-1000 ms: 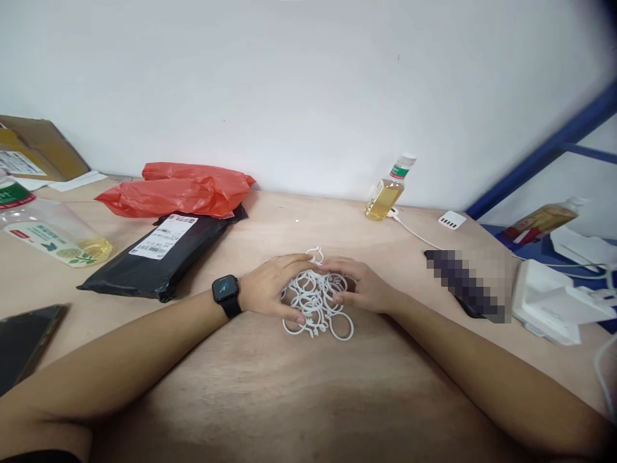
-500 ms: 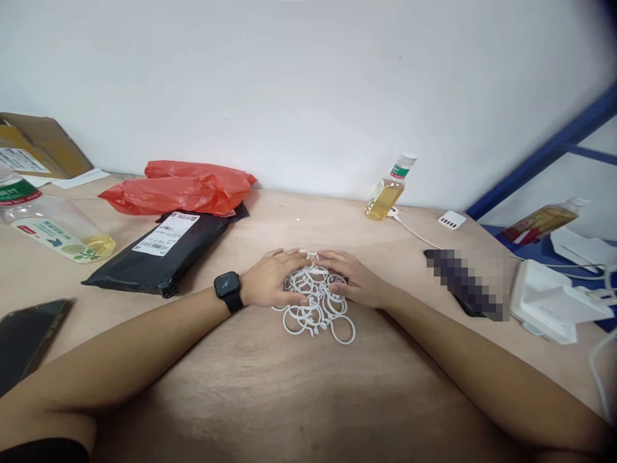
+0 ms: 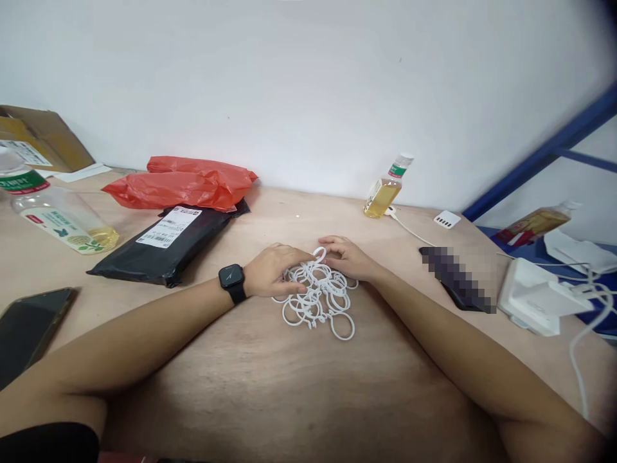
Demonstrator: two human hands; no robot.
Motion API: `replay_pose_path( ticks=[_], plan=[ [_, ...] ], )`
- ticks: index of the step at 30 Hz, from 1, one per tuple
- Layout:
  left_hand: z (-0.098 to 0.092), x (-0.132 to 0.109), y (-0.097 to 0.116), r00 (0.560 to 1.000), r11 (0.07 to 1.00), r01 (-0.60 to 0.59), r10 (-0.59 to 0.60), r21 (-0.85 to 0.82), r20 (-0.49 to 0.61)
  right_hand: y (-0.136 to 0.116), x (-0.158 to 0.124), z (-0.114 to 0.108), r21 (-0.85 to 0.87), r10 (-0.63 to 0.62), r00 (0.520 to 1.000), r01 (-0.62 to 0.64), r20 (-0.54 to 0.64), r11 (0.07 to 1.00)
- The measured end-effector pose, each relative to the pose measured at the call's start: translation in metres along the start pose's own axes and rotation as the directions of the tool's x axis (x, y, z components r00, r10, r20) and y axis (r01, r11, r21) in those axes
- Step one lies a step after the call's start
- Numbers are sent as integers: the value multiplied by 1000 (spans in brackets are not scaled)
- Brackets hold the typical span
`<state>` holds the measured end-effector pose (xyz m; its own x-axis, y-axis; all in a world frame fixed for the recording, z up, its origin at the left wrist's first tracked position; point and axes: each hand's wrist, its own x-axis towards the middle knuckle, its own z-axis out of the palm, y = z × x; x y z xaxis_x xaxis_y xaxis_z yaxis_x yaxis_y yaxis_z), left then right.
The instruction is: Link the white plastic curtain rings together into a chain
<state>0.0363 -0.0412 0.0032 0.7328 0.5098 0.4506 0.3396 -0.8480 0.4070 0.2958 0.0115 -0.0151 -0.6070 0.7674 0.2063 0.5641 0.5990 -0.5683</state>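
A tangled heap of white plastic curtain rings (image 3: 311, 289) lies on the wooden table in front of me. Over its left side rests my left hand (image 3: 277, 270), fingers stretched out and thumb apart, touching the rings. At the far right of the heap, my right hand (image 3: 348, 258) has its thumb and fingers at one raised curtain ring (image 3: 320, 252), which stands tilted up above the others. The exact grip is partly hidden by the fingers. A black watch (image 3: 232, 280) sits on my left wrist.
A black parcel (image 3: 161, 251) and a red plastic bag (image 3: 187, 183) lie at the left, near a bottle (image 3: 67, 222) and a phone (image 3: 33, 328). Rightward are another bottle (image 3: 382, 193), a white charger hub (image 3: 447, 220), a dark pixelated object (image 3: 456, 280) and white adapters (image 3: 535, 299).
My right hand has drawn back from covering the heap, and one ring now stands raised by its fingers. My left hand stays over the left side. The view has shifted slightly.
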Motion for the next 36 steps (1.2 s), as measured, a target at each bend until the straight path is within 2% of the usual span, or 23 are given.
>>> replay_pose_path(
  ticks=[2,7,10,13,17,20,23,28,36],
  plan=[
    [0,0,0,1000,1000,10,-10,-2,-15,-4,-1,0,56,9,999,-6,-38,998],
    [0,-1,-1,996,1000,0,-1,-5,-84,-16,-1,4,235,73,972,-19,-224,972],
    [1,-1,0,991,1000,12,-11,10,-137,-27,1,7,330,106,958,-13,-267,944],
    [1,0,0,974,997,48,-34,58,-223,-41,5,10,327,71,946,39,-317,944],
    [2,2,-3,924,992,111,-78,67,-373,-56,10,15,220,-64,921,159,-383,962],
    [3,3,-5,910,994,98,-69,51,-409,-61,12,18,160,-181,910,256,-374,953],
    [3,3,-5,914,995,70,-38,64,-404,-61,10,20,143,-234,907,298,-349,944],
    [1,2,-4,914,992,76,-28,102,-404,-58,2,19,151,-217,919,278,-328,949],
    [0,2,-3,910,990,65,-6,129,-416,-61,2,21,164,-119,920,191,-373,968]
  ],
)
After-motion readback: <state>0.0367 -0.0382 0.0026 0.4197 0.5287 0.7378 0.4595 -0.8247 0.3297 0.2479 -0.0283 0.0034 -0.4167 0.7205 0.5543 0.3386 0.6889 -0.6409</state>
